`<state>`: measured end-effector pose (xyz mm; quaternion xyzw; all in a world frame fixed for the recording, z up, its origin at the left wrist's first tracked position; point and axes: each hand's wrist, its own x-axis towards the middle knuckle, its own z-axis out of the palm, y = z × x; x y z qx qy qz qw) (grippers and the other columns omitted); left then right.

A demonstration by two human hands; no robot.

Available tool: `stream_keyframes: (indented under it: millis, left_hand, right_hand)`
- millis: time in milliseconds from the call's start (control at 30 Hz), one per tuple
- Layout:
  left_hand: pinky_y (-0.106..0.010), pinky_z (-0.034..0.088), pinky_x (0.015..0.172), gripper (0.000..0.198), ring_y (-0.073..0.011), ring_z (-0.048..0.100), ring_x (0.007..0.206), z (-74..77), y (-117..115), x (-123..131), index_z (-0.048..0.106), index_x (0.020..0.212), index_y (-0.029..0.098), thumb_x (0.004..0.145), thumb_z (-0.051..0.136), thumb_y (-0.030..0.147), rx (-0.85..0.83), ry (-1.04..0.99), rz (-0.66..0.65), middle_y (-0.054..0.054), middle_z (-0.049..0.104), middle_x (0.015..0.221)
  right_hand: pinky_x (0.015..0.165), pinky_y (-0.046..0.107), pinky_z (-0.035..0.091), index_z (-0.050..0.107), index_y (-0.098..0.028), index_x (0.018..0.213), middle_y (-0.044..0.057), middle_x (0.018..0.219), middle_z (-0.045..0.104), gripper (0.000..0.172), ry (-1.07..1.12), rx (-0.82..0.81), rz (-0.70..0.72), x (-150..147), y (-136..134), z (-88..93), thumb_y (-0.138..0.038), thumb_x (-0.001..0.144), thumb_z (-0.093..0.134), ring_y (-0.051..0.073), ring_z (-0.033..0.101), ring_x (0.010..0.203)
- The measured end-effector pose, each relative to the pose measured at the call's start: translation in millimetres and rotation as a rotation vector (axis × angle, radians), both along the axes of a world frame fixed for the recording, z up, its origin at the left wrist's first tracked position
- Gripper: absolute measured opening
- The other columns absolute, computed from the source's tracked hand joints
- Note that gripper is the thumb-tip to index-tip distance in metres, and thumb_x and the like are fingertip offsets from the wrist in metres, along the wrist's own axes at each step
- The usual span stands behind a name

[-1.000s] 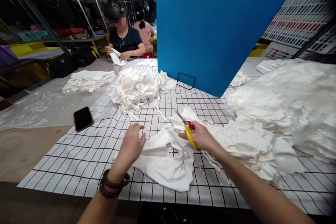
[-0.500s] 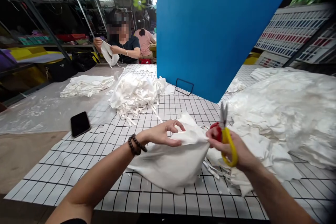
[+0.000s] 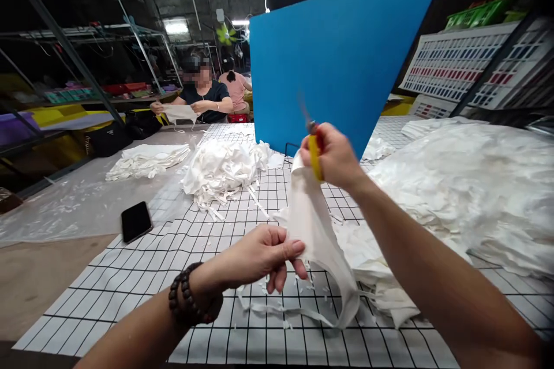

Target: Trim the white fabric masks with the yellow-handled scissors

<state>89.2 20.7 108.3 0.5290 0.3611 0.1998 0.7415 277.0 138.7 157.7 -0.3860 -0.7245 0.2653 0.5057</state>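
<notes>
My left hand pinches the lower edge of a white cloth piece between thumb and fingers. Higher up and farther out, my right hand is closed on scissors with red and yellow handles, their blades pointing upward and blurred. The cloth's upper end is at that hand's fingertips, so the piece is stretched between both hands. A narrow white strap trails from the cloth onto the grid-patterned table cover. Small white scraps lie under my left hand.
A white cloth heap lies beyond my left hand; a larger mound fills the right. A phone lies left, near a flat cloth stack. A tilted blue board stands ahead. Across the table a person holds white cloth.
My right hand has risen and moved left and away with the scissors, drawing the cloth up. My left hand has moved down and closed on the cloth's lower edge. The camera view has tilted upward.
</notes>
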Motion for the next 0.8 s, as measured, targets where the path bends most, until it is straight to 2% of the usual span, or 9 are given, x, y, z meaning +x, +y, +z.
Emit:
stream_keyframes:
  millis: [167,233,300,400,467,533,633,700,800]
  left_hand:
    - [-0.021,0.05,0.058,0.029,-0.0075,0.062,0.059,-74.5,-24,0,0.068,0.099,0.008,0.088,0.062,0.034,-0.303,-0.145,0.284,-0.014,0.07,0.102]
    - [-0.021,0.047,0.058,0.03,-0.0057,0.058,0.057,-94.9,-35,-4,0.064,0.109,0.01,0.086,0.065,0.028,-0.385,-0.184,0.364,-0.013,0.069,0.106]
    - [-0.016,0.037,0.049,0.032,-0.0015,0.044,0.048,-105.7,-43,-9,0.061,0.114,0.01,0.087,0.064,0.029,-0.376,-0.176,0.386,-0.011,0.069,0.098]
    - [-0.017,0.016,0.042,0.037,-0.002,0.023,0.043,-108.7,-50,-10,0.056,0.116,0.012,0.094,0.051,0.041,-0.221,-0.096,0.393,-0.008,0.07,0.081]
    - [-0.019,0.013,0.043,0.039,-0.0042,0.02,0.044,-107.1,-52,-7,0.053,0.112,0.014,0.095,0.044,0.048,-0.13,-0.036,0.408,-0.007,0.07,0.075]
    - [-0.02,0.015,0.043,0.038,-0.0051,0.021,0.045,-105.0,-56,-2,0.053,0.104,0.015,0.095,0.042,0.05,-0.085,-0.015,0.43,-0.006,0.069,0.074]
    - [-0.02,0.028,0.047,0.039,-0.0065,0.034,0.049,-100.0,-59,3,0.058,0.102,0.015,0.094,0.046,0.05,-0.003,-0.022,0.397,-0.006,0.067,0.079]
    - [-0.023,0.04,0.057,0.036,-0.0102,0.049,0.06,-94.5,-60,2,0.065,0.1,0.014,0.092,0.051,0.047,0.084,0.012,0.389,-0.006,0.065,0.086]
    - [-0.028,0.045,0.073,0.029,-0.0163,0.057,0.079,-86.6,-58,-1,0.073,0.086,0.016,0.089,0.058,0.04,0.208,0.106,0.446,-0.005,0.061,0.085]
  right_hand:
    - [0.063,0.028,0.042,0.058,-0.02,0.085,0.003,0.084,0.064,0.014,-0.298,-0.274,0.051,-22,-2,-62.1,-0.02,0.075,0.068,0.018,0.056,0.075]
    - [0.061,0.028,0.042,0.06,-0.019,0.085,0.004,0.084,0.065,0.014,-0.312,-0.365,0.08,-13,-22,-89.3,-0.024,0.075,0.068,0.017,0.057,0.072]
    - [0.059,0.028,0.045,0.06,-0.018,0.085,0.004,0.083,0.066,0.017,-0.307,-0.489,0.138,-1,-48,-113.5,-0.026,0.074,0.069,0.017,0.059,0.069]
    - [0.063,0.027,0.047,0.058,-0.018,0.094,0.004,0.094,0.065,0.032,-0.132,-0.753,0.271,8,-90,-144.0,-0.025,0.067,0.075,0.015,0.059,0.072]
    - [0.061,0.026,0.046,0.056,-0.019,0.101,0.002,0.094,0.063,0.044,0.014,-0.81,0.241,2,-113,-160.4,-0.027,0.064,0.078,0.013,0.056,0.069]
    - [0.059,0.025,0.046,0.054,-0.02,0.102,0.0,0.093,0.062,0.049,0.144,-0.813,0.19,-11,-127,-172.7,-0.029,0.062,0.08,0.012,0.054,0.067]
    - [0.051,0.024,0.044,0.052,-0.021,0.093,-0.001,0.083,0.06,0.037,0.327,-0.863,0.212,-28,-134,-180.4,-0.035,0.067,0.076,0.01,0.052,0.057]
    - [0.048,0.024,0.043,0.049,-0.022,0.086,-0.002,0.079,0.059,0.028,0.415,-0.838,0.207,-29,-134,-177.9,-0.034,0.072,0.071,0.01,0.049,0.053]
    - [0.057,0.024,0.045,0.049,-0.022,0.084,0.0,0.087,0.062,0.021,0.388,-0.656,0.1,-17,-132,-165.1,-0.023,0.073,0.068,0.011,0.051,0.062]
